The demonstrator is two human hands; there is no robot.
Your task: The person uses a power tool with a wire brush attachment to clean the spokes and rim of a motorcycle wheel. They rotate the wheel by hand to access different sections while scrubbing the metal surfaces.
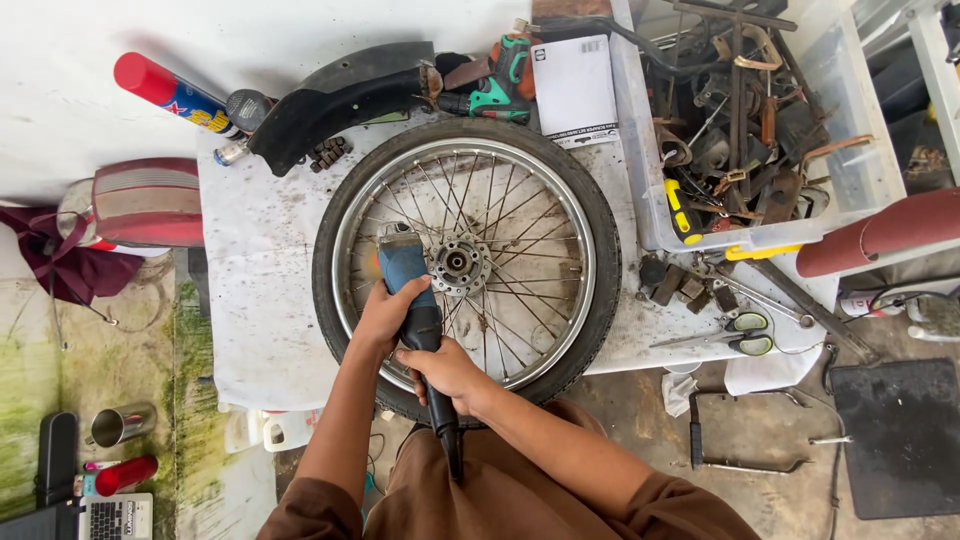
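1. bare left hand (383, 315) and bare right hand (447, 372), no gloves or rings visible.
2. forearms uncovered.
3. loose brown cloth sleeves (305, 510) begin near the elbows.
4. matching brown garment covers the lap.

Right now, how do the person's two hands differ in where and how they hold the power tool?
The left hand wraps the tool's thick blue body, over the spokes inside the wheel rim. The right hand grips the narrow black handle farther back, over the tyre, nearer the person. The left hand sits closer to the hub; the right lies nearer the cord end. Both are bare and closed on the same power tool.
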